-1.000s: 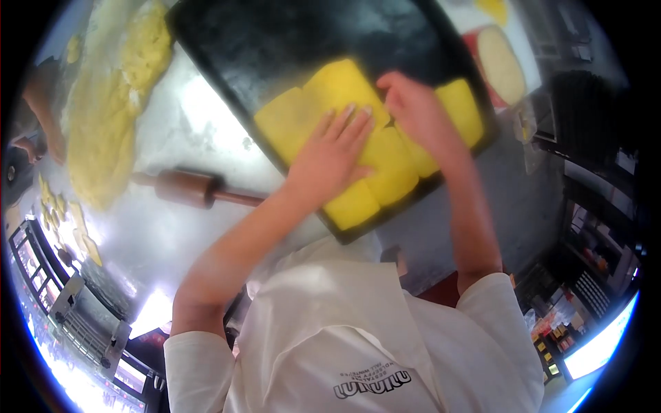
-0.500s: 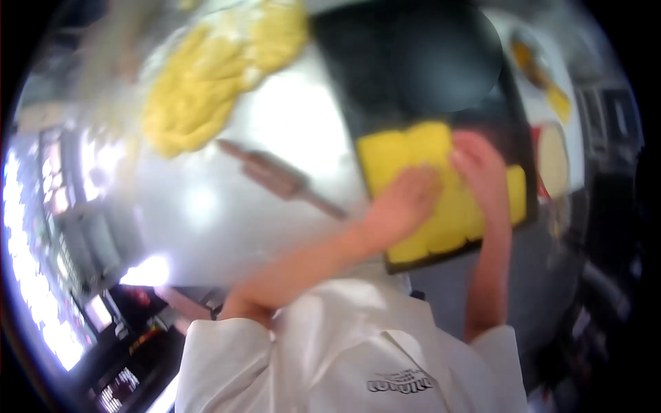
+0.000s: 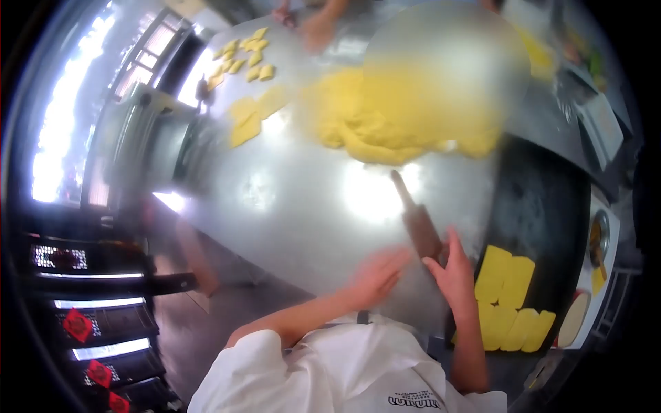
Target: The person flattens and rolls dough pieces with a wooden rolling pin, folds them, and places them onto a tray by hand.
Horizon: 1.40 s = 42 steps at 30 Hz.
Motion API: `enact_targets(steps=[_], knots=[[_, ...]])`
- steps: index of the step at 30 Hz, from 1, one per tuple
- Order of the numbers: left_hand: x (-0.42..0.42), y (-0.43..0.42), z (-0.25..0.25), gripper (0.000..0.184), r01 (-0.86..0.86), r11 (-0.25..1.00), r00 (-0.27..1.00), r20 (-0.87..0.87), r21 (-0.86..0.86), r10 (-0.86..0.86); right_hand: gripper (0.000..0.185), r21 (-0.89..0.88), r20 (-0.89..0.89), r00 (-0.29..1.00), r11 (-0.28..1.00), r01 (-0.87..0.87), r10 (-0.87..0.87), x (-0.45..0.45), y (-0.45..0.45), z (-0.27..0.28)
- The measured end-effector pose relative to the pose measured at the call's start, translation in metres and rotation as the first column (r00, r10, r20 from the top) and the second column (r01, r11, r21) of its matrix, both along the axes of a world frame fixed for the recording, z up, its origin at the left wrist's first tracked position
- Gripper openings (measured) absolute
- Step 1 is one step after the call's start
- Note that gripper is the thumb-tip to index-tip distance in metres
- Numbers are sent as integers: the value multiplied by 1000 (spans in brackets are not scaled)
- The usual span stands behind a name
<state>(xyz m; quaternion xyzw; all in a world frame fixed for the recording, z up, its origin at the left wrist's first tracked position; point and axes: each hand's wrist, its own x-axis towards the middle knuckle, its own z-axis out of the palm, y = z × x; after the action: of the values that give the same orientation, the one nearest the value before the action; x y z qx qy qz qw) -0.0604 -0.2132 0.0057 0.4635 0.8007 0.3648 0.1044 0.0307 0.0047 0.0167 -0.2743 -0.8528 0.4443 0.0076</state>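
My left hand (image 3: 381, 280) is over the near edge of the metal table, its fingers stretched out and somewhat blurred, with nothing visible in it. My right hand (image 3: 452, 274) is at the near end of a wooden rolling pin (image 3: 421, 228), thumb and fingers apart; I cannot tell whether it touches the pin. Flat yellow dough pieces (image 3: 504, 277) lie in rows on a black tray (image 3: 533, 199) to the right. Beyond the pin sits a large mass of yellow dough (image 3: 375, 131), partly hidden by a blurred smudge on the view.
On the metal table (image 3: 275, 220) are small cut dough pieces (image 3: 258, 47) and flat dough sheets (image 3: 246, 118) at the far left. Another person's hand (image 3: 318, 31) is at the far edge. A bowl (image 3: 599, 237) stands on a white surface at right.
Both hands have left the dough pieces on the tray and moved left to the rolling pin. The view has turned, showing more of the table.
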Motion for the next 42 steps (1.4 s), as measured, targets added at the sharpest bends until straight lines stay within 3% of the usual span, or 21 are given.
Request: enact_targets(steps=[3, 5, 8, 11, 13, 16, 17, 18, 20, 22, 24, 28, 31, 34, 37, 40, 42], knots=[[-49, -75, -49, 62, -24, 976, 993, -117, -216, -2, 76, 47, 34, 998, 998, 53, -55, -35, -36, -6], [-78, -108, -45, 67, 33, 942, 978, -182, -333, -98, 78, 74, 94, 990, 993, 97, -104, -42, -46, -26], [-129, -145, -64, 63, 72, 952, 968, -210, -298, -139, 78, 334, 21, 1000, 942, 3, -10, -49, -72, -34], [-213, -181, -96, 58, -229, 962, 966, -157, -152, 205, 75, 518, -93, 995, 855, 31, 21, -42, -83, -65], [-281, -198, -85, 47, -389, 918, 896, -197, 81, 397, 75, 596, -168, 986, 796, 105, -4, -41, -78, -89], [-403, -220, -61, 45, -616, 776, 770, -100, 136, 630, 74, 626, -234, 966, 744, 234, -107, -57, -82, -108], [-448, -230, -57, 45, -692, 718, 717, -40, 71, 696, 74, 647, -230, 965, 720, 250, -129, -65, -82, -107], [-497, -242, -66, 46, -675, 719, 707, -134, 168, 695, 75, 669, -228, 962, 693, 267, -150, -72, -82, -104], [-581, -272, -78, 48, -685, 721, 676, -278, 104, 682, 74, 659, -230, 959, 699, 279, -166, -78, -81, -104], [-662, -293, -98, 52, -786, 617, 595, -239, 24, 767, 74, 667, -236, 959, 692, 277, -156, -82, -82, -102], [-700, -302, -99, 46, -782, 620, 616, -245, -69, 749, 76, 608, -212, 952, 733, 306, -222, -85, -85, -100], [-729, -291, -82, 54, -707, 613, 696, -199, -352, 690, 77, 618, -212, 948, 718, 320, -239, -84, -84, -104], [-733, -278, -56, 50, -610, 591, 727, -76, -527, 682, 78, 621, -213, 947, 715, 323, -243, -78, -81, -109], [-726, -272, -54, 40, -633, 603, 731, -118, -486, 672, 79, 630, -193, 953, 716, 301, -232, -73, -77, -111], [-713, -270, -55, 31, -678, 667, 699, 10, -308, 715, 79, 626, -204, 955, 721, 297, -216, -70, -75, -115], [-677, -264, -44, 20, -693, 717, 720, -112, -73, 685, 80, 617, -205, 951, 724, 309, -231, -68, -76, -116], [-654, -257, -34, 16, -697, 711, 709, -62, 88, 703, 80, 637, -205, 951, 706, 309, -231, -72, -76, -113]])
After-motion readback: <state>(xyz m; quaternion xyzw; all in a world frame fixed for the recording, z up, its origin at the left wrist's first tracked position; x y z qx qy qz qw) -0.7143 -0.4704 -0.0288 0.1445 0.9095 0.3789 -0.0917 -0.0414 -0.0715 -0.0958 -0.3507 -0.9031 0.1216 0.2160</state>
